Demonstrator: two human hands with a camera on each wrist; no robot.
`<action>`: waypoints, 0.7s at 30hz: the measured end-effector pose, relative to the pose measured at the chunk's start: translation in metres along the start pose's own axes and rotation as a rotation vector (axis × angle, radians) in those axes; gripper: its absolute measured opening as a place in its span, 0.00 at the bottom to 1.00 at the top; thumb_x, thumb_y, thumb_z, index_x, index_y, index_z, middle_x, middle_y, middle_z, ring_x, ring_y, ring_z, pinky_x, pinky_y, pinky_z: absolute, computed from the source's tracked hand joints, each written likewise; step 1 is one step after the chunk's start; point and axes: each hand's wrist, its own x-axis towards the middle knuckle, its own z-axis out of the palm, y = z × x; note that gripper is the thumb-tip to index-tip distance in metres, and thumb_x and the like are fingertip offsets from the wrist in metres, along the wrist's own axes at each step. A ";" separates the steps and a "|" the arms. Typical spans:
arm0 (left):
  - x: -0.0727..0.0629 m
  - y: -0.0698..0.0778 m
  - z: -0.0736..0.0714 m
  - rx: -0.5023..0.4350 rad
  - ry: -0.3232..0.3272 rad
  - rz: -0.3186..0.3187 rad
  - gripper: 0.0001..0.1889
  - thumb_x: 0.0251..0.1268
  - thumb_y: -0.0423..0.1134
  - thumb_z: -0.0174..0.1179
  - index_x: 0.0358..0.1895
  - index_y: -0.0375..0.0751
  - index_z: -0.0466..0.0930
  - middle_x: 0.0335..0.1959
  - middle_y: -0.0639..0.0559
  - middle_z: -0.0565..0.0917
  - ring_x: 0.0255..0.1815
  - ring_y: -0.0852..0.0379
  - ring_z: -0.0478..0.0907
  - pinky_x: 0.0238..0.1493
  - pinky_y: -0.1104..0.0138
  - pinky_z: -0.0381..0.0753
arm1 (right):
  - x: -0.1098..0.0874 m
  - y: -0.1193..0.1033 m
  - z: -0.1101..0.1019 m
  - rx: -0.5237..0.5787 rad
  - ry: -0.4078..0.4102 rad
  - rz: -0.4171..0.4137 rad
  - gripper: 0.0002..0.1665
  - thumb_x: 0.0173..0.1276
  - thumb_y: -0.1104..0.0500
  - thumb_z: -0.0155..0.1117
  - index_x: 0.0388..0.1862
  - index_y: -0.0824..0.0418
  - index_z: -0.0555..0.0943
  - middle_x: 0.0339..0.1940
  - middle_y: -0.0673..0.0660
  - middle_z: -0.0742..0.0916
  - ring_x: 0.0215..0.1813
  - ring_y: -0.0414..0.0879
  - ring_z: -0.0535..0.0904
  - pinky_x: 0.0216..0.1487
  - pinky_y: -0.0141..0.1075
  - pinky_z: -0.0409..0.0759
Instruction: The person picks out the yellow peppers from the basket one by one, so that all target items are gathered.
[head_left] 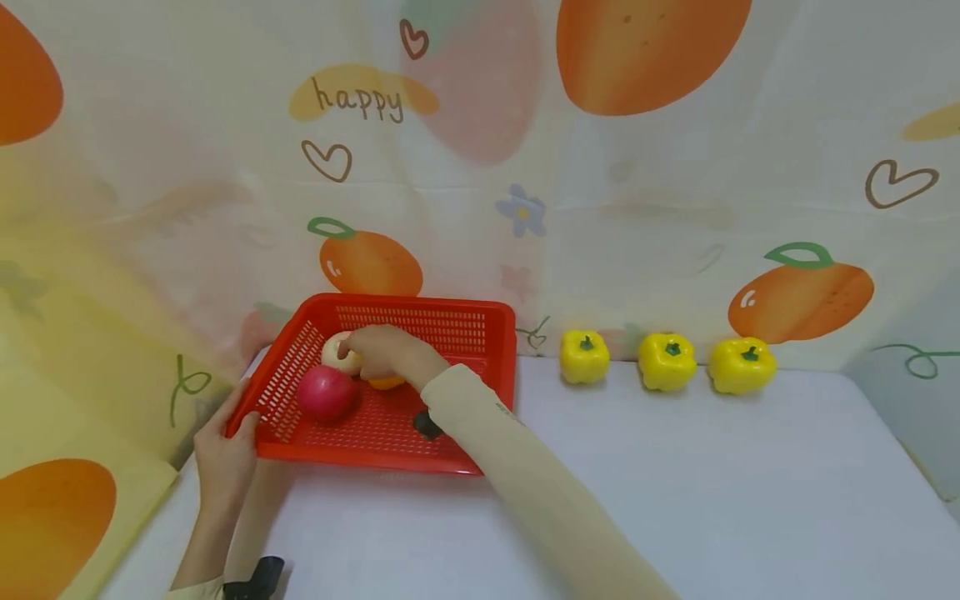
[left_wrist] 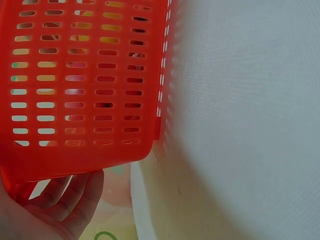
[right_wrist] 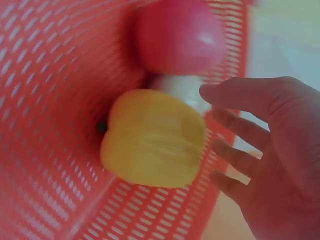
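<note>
A red plastic basket (head_left: pixel 375 454) with slotted walls stands at the left of the table. My left hand (head_left: pixel 225 458) grips its left front corner, thumb over the rim and fingers outside, below the rim in the left wrist view. Inside lie a pinkish-red round fruit (head_left: pixel 327 393), a whitish round item (head_left: pixel 339 353) and a yellow bell pepper (right_wrist: pixel 155 140). Over them reaches my right hand (right_wrist: pixel 280 135), its fingers spread and loosely bent. The thumb tip overlaps the whitish item in the right wrist view, and the pepper sits just beyond the fingertips.
Three yellow bell peppers, a left one (head_left: pixel 584 358), a middle one (head_left: pixel 667 363) and a right one (head_left: pixel 742 367), stand in a row along the table's back edge. Behind them hangs a fruit-printed cloth (head_left: pixel 637 192). White covering lies over the table (head_left: pixel 750 500).
</note>
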 end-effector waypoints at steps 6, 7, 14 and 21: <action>-0.002 -0.002 0.005 -0.003 -0.004 0.004 0.24 0.74 0.37 0.46 0.71 0.56 0.67 0.70 0.45 0.70 0.50 0.58 0.66 0.34 0.80 0.67 | 0.004 -0.009 0.017 -0.271 -0.035 0.078 0.17 0.69 0.53 0.63 0.56 0.42 0.83 0.54 0.41 0.84 0.64 0.43 0.72 0.71 0.42 0.59; -0.002 -0.002 0.005 -0.007 -0.002 0.011 0.24 0.74 0.36 0.46 0.71 0.57 0.68 0.70 0.45 0.70 0.50 0.58 0.66 0.35 0.80 0.67 | 0.003 -0.010 0.019 -0.301 -0.030 0.106 0.17 0.69 0.52 0.63 0.55 0.41 0.83 0.56 0.42 0.83 0.66 0.45 0.70 0.72 0.44 0.56; -0.001 -0.001 0.002 -0.007 0.030 0.043 0.24 0.73 0.36 0.47 0.69 0.55 0.70 0.68 0.45 0.72 0.52 0.64 0.69 0.43 0.83 0.66 | 0.000 -0.015 0.018 -0.472 0.017 0.264 0.19 0.70 0.51 0.60 0.59 0.42 0.80 0.59 0.47 0.81 0.63 0.46 0.73 0.67 0.44 0.65; 0.001 -0.001 -0.002 -0.022 0.026 0.031 0.24 0.73 0.35 0.47 0.70 0.55 0.70 0.69 0.46 0.71 0.50 0.63 0.69 0.39 0.82 0.67 | -0.002 -0.021 0.020 -0.501 -0.066 0.371 0.14 0.74 0.50 0.54 0.53 0.42 0.82 0.46 0.43 0.85 0.42 0.40 0.78 0.45 0.38 0.73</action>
